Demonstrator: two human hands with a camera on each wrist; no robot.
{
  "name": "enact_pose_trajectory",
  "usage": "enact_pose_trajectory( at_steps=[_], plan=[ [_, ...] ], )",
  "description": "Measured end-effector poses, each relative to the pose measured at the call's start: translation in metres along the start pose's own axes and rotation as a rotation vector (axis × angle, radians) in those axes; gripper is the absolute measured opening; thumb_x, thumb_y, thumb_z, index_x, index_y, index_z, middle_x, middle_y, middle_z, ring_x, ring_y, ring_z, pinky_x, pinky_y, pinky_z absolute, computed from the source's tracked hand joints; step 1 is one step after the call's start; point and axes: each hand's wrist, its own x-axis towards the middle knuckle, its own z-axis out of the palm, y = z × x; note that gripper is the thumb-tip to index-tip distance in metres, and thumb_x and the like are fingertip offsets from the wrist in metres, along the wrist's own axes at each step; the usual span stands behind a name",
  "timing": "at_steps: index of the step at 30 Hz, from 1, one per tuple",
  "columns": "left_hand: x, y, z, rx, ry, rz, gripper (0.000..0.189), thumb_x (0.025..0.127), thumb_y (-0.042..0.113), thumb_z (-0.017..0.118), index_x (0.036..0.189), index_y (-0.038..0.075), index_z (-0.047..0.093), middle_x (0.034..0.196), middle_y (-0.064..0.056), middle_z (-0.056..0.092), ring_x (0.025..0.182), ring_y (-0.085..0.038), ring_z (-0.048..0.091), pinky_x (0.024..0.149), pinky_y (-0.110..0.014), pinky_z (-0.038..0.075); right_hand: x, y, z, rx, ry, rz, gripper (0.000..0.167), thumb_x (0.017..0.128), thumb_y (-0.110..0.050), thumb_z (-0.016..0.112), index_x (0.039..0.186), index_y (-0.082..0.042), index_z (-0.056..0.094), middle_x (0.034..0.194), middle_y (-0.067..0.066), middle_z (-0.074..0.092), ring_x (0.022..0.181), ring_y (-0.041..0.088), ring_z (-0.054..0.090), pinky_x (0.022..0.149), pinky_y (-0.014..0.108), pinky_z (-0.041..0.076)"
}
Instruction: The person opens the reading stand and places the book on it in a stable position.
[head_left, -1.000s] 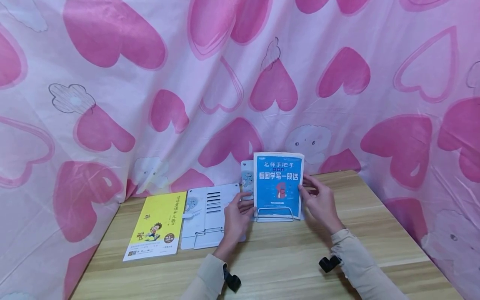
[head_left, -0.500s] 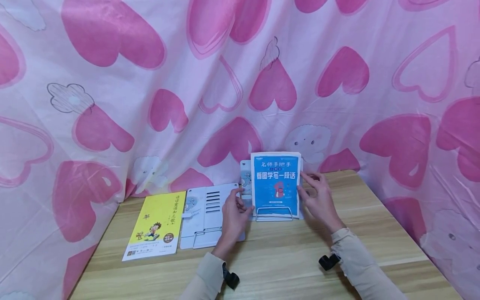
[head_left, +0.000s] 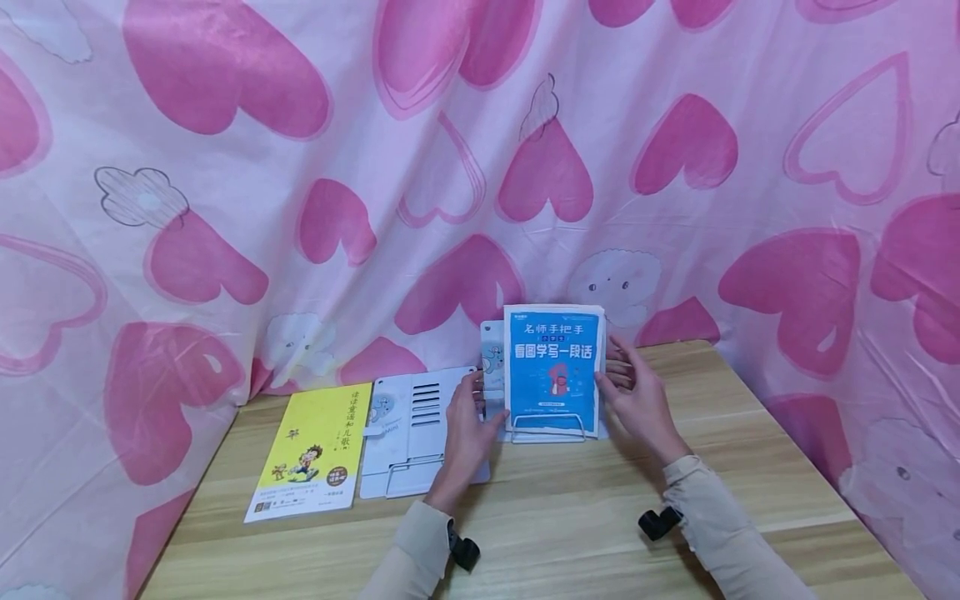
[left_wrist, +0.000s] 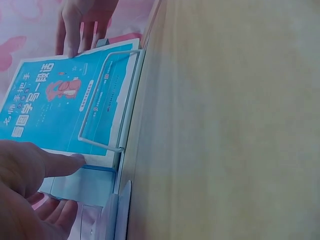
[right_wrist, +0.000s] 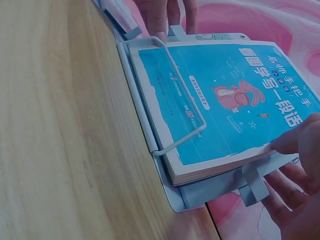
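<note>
The blue book (head_left: 555, 362) is sitting a touch further right than half a second ago, and the left hand (head_left: 467, 437) is now holding its fingers straighter beside it. The book is leaning back on a pale stand (head_left: 492, 358) on the counter (head_left: 570, 517), its lower part resting behind a wire holder (left_wrist: 100, 144). From here it could be sliding off-centre or twisting under the wire if one thumb were pushing harder than the other; the stand could also be shifting or tipping if that push were reaching it. The left hand is staying uncurled, its thumb touching the book's left edge and its fingers reaching around the stand's side. The right hand (head_left: 641, 408) is also keeping a loose, spread shape, thumb touching the book's right edge and fingers reaching behind; whether those fingertips are bearing on the stand, I cannot tell. To the left, a second stand (head_left: 393, 442) is resting between the left hand and a yellow book (head_left: 318, 429).
</note>
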Motion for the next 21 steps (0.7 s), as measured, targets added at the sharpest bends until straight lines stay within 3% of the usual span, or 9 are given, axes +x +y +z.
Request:
enact_pose_trajectory(
  at_steps=[4, 6, 13, 21],
  plan=[
    [0.003, 0.001, 0.001, -0.026, 0.006, -0.013, 0.072, 0.089, 0.009, 0.090, 0.150, 0.015, 0.052, 0.137, -0.010, 0.064, 0.120, -0.026, 0.067, 0.106, -0.045, 0.063, 0.001, 0.000, -0.002, 0.019, -0.011, -0.012, 0.073, 0.107, -0.018, 0.071, 0.169, -0.033, 0.036, 0.150, 0.012, 0.061, 0.130, 0.033, 0.066, 0.099, 0.009, 0.055],
    [0.004, 0.001, 0.002, -0.040, 0.008, -0.021, 0.072, 0.088, 0.008, 0.090, 0.149, 0.015, 0.052, 0.137, -0.009, 0.064, 0.121, -0.025, 0.067, 0.106, -0.045, 0.063, 0.001, 0.000, -0.004, 0.044, -0.014, -0.007, 0.071, 0.107, -0.018, 0.071, 0.168, -0.032, 0.038, 0.149, 0.011, 0.061, 0.129, 0.032, 0.065, 0.095, 0.003, 0.050],
    [0.007, 0.002, 0.010, -0.025, -0.002, -0.020, 0.072, 0.086, 0.008, 0.092, 0.147, 0.014, 0.054, 0.137, -0.008, 0.065, 0.121, -0.024, 0.068, 0.106, -0.042, 0.062, 0.001, 0.001, -0.014, 0.123, -0.029, 0.080, 0.067, 0.107, -0.025, 0.071, 0.167, -0.028, 0.042, 0.147, 0.009, 0.061, 0.128, 0.028, 0.062, 0.094, 0.004, 0.052],
    [0.009, 0.005, 0.013, -0.038, -0.022, -0.029, 0.075, 0.085, 0.006, 0.092, 0.150, 0.014, 0.053, 0.141, -0.009, 0.064, 0.127, -0.026, 0.067, 0.110, -0.042, 0.061, 0.008, 0.010, -0.023, 0.084, -0.035, 0.151, 0.062, 0.103, -0.044, 0.074, 0.157, -0.021, 0.055, 0.142, 0.008, 0.067, 0.129, 0.027, 0.066, 0.095, 0.007, 0.055]
  ],
)
